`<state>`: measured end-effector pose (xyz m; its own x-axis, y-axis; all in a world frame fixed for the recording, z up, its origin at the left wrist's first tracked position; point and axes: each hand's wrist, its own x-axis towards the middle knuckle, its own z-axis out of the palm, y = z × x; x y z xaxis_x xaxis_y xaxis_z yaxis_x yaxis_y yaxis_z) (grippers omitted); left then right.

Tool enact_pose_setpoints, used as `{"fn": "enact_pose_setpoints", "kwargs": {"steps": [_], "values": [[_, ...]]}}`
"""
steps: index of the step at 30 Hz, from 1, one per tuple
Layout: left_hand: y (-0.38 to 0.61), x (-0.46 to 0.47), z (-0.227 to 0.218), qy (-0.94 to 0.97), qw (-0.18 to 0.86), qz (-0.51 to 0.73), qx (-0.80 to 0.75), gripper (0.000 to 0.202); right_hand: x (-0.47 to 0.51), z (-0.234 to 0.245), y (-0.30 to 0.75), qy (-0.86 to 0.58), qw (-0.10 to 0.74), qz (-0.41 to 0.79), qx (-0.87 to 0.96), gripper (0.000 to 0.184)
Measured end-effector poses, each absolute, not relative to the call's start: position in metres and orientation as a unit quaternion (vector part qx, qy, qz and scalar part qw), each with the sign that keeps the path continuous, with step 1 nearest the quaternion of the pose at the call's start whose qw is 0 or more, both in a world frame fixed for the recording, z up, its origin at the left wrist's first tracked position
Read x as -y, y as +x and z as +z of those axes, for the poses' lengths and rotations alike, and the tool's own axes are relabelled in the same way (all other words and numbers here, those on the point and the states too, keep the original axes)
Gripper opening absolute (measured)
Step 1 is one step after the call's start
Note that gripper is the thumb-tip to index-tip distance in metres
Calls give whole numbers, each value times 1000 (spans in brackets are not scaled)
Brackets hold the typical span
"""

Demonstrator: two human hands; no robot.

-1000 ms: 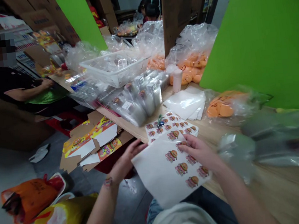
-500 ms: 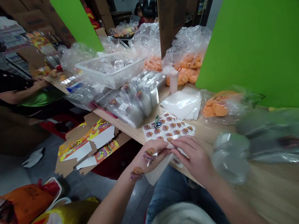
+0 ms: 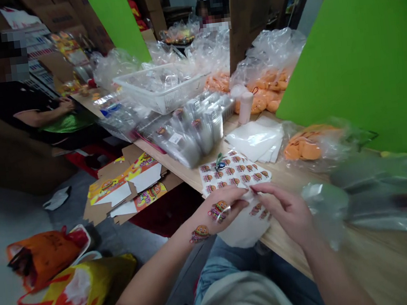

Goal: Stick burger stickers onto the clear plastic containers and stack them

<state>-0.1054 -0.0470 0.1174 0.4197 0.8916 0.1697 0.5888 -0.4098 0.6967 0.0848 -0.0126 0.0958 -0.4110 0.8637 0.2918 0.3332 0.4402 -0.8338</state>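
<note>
My left hand (image 3: 223, 206) and my right hand (image 3: 285, 209) meet over a white sticker sheet (image 3: 246, 226) at the near edge of the wooden table (image 3: 384, 259). Both pinch the sheet's top edge with closed fingers. Two burger stickers (image 3: 217, 210) sit stuck on the back of my left hand and wrist. A second sheet of burger stickers (image 3: 233, 172) lies flat just beyond my hands, with a small green object on it.
Bags of clear plastic cases (image 3: 190, 132), a white basket (image 3: 161, 88), bags of orange pieces (image 3: 264, 89) and white sheets (image 3: 257, 139) crowd the table. Green boards stand right and behind. A person sits at the left; flattened boxes (image 3: 130, 185) and bags (image 3: 54, 296) lie on the floor.
The sheet lay flat under spread hands a second ago. My hands have since come together and pinched its top edge, and stickers now show on the back of my left hand.
</note>
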Motion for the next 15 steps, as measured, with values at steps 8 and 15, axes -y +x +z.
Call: {"fn": "enact_pose_setpoints", "kwargs": {"steps": [8, 15], "values": [[-101, 48, 121, 784, 292, 283, -469, 27, 17, 95, 79, -371, 373, 340, 780, 19], [-102, 50, 118, 759, 339, 289, -475, 33, -4, 91, 88, -509, 484, 482, 523, 29]]}}
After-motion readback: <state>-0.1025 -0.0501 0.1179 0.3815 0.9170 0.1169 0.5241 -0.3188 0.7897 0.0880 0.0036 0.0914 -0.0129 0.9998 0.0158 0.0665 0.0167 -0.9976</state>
